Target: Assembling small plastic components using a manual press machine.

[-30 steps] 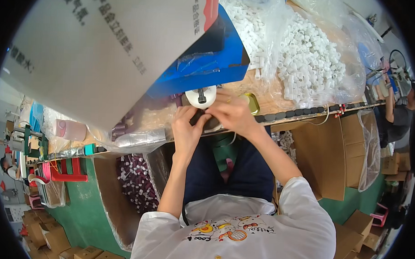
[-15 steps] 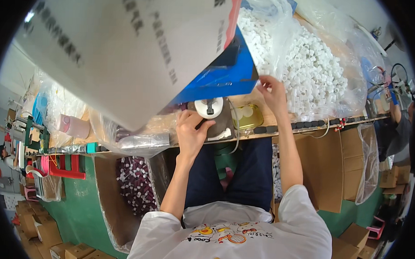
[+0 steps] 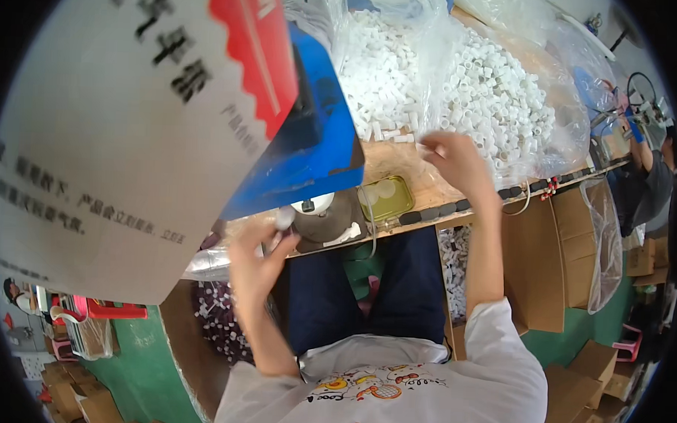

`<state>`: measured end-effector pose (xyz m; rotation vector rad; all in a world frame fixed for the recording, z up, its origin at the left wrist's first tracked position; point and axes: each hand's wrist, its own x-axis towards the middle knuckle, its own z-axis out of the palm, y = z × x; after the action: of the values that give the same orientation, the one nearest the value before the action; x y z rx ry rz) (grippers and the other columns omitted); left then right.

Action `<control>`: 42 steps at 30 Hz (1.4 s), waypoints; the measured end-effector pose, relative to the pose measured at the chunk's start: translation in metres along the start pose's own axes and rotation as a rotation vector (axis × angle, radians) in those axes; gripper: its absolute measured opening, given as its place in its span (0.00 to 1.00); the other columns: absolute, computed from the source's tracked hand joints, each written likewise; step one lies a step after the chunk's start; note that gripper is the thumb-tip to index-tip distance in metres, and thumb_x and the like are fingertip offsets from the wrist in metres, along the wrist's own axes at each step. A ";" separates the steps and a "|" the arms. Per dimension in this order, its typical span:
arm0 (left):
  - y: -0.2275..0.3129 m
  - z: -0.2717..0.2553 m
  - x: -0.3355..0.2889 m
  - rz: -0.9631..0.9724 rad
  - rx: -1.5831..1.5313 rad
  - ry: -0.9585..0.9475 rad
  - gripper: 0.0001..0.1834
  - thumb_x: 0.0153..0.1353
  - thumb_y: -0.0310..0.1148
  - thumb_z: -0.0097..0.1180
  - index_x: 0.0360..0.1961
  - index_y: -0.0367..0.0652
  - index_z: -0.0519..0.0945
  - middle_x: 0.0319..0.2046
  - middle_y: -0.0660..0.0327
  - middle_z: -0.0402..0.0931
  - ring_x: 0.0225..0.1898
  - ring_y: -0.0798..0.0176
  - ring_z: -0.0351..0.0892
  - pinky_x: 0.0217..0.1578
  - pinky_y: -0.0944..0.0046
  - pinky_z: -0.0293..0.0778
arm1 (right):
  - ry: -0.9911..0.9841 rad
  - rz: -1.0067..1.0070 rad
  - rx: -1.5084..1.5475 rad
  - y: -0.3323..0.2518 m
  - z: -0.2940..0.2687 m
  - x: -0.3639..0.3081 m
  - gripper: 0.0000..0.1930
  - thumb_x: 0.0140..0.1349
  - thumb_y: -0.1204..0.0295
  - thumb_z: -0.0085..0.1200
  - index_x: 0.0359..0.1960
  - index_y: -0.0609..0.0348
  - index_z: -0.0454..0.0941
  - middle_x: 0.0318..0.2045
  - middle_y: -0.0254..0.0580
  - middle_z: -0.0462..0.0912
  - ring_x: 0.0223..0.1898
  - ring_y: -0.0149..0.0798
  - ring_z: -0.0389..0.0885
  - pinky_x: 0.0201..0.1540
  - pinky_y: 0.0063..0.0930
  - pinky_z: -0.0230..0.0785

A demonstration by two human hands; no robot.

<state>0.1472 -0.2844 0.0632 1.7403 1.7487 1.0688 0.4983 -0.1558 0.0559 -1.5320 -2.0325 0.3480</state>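
My left hand (image 3: 256, 261), blurred, is left of the blue bench machine (image 3: 322, 155). Its thumb and fingers are closed on a small white-capped purple piece (image 3: 284, 218), partly hidden by the fingers. Close by, a white round fixture (image 3: 313, 204) sits on the machine's dark base (image 3: 330, 230), partly covered by the blue body. My right hand (image 3: 459, 162) is at the near edge of a heap of small white plastic pieces (image 3: 499, 98), with fingertips pinched together. Whatever is between them is too blurred to make out. Several loose white pieces (image 3: 404, 138) lie beside those fingers.
A large printed sheet (image 3: 124, 167) blocks the upper left. A yellowish tray (image 3: 390, 198) stands right of the machine base. Below the bench are a carton of purple and white pieces (image 3: 219, 312) and another carton (image 3: 530, 270). Someone in dark clothing (image 3: 649, 185) is at far right.
My left hand has moved left and down, away from the white fixture, with the small piece in it. My right hand has shifted from beside the blue machine to the heap's edge. The view has turned.
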 end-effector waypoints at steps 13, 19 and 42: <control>-0.112 -0.030 0.096 -0.077 0.517 0.152 0.19 0.60 0.34 0.63 0.49 0.32 0.82 0.38 0.43 0.84 0.42 0.50 0.84 0.46 0.53 0.76 | -0.327 0.092 -0.220 0.016 0.016 -0.009 0.11 0.53 0.76 0.59 0.39 0.58 0.85 0.38 0.51 0.86 0.47 0.53 0.81 0.49 0.45 0.74; -0.137 0.019 0.120 -0.032 0.668 -0.017 0.15 0.64 0.33 0.58 0.46 0.32 0.82 0.39 0.41 0.82 0.42 0.42 0.82 0.44 0.49 0.75 | -0.108 0.127 -0.452 -0.008 -0.048 -0.032 0.17 0.53 0.76 0.61 0.46 0.55 0.86 0.41 0.52 0.87 0.47 0.52 0.84 0.51 0.44 0.74; -0.070 0.021 0.040 -0.138 -0.432 0.460 0.11 0.71 0.30 0.58 0.49 0.34 0.78 0.38 0.61 0.79 0.40 0.66 0.76 0.44 0.64 0.72 | 0.007 -0.342 0.339 -0.103 0.113 -0.036 0.07 0.56 0.78 0.61 0.36 0.64 0.83 0.31 0.54 0.85 0.30 0.56 0.84 0.36 0.43 0.75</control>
<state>0.1152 -0.2344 0.0043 1.1555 1.6848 1.7317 0.3574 -0.2081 0.0079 -0.9640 -2.0562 0.5170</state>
